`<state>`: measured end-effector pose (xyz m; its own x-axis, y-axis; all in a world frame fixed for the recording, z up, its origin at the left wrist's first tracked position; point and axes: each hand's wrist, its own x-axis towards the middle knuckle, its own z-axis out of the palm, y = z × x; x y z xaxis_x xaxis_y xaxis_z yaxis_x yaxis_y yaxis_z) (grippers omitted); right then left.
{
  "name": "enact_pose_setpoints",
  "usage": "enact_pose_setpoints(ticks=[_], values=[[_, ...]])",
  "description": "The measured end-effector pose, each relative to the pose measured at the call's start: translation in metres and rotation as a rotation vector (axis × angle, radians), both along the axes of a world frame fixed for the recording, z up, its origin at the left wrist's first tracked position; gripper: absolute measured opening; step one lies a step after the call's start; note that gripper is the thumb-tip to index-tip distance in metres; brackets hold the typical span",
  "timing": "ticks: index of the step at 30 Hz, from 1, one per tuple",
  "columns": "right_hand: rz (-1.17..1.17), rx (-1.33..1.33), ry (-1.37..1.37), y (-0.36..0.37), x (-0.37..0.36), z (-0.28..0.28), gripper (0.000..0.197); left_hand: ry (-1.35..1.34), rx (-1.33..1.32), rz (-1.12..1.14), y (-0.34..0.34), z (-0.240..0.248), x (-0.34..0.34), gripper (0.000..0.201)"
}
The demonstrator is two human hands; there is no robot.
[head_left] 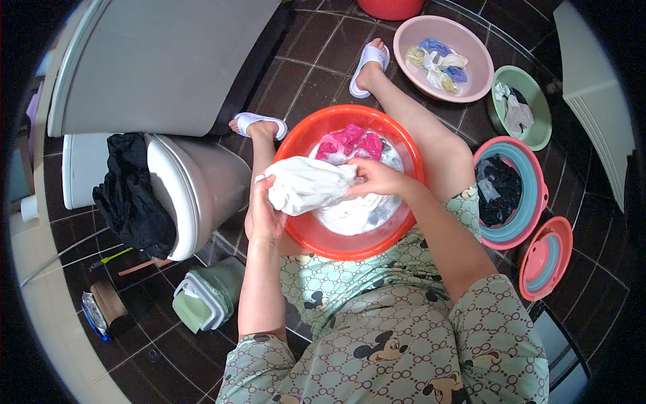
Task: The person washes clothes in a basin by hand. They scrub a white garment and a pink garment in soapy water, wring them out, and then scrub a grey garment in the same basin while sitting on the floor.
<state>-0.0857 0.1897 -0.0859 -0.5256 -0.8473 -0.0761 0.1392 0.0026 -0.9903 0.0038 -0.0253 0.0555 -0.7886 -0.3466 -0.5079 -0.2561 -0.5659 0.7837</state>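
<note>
One head-worn fisheye view looks steeply down from above the seated person's chest onto the dark tiled floor (316, 47). It sits close over the red basin (404, 145), which lies just above frame centre. Forearms enter from the lower edge; straight lines bow toward the black rim. No second view shares the scene.

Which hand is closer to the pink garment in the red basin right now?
Right. The right hand grips the white cloth just below the pink garment; the left hand holds the cloth's far end at the red basin rim.
</note>
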Motion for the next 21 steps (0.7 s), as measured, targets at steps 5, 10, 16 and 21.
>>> enact_pose_setpoints(ticks=[5,10,16,21], values=[[-0.233,0.041,-0.3,0.0,-0.011,0.02,0.03,-0.058,0.097,0.058,-0.035,-0.034,0.01,0.041],[-0.624,0.267,-0.383,-0.004,-0.01,-0.006,0.039,-0.117,0.155,0.039,-0.017,-0.04,-0.002,0.045],[0.082,0.208,0.022,-0.008,0.003,0.031,0.057,0.055,0.301,-0.001,-0.021,-0.022,0.004,0.049],[-0.024,0.22,-0.182,-0.001,-0.011,0.018,0.036,0.256,0.411,-0.071,-0.018,-0.007,-0.003,0.053]])
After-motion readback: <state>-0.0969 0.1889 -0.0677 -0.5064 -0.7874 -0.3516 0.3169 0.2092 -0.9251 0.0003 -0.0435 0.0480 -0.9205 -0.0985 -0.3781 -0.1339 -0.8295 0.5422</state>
